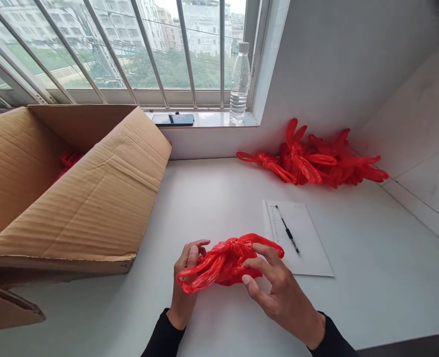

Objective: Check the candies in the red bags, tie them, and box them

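Note:
A knotted red plastic bag is held over the white table near its front edge. My left hand is curled under the bag's left end, fingers wrapped on it. My right hand pinches the bag's right side with thumb and fingers. A pile of similar knotted red bags lies at the back right against the wall.
A large open cardboard box stands at left with a red bag inside. A sheet of paper with a pen lies right of my hands. A water bottle and a phone rest on the window sill.

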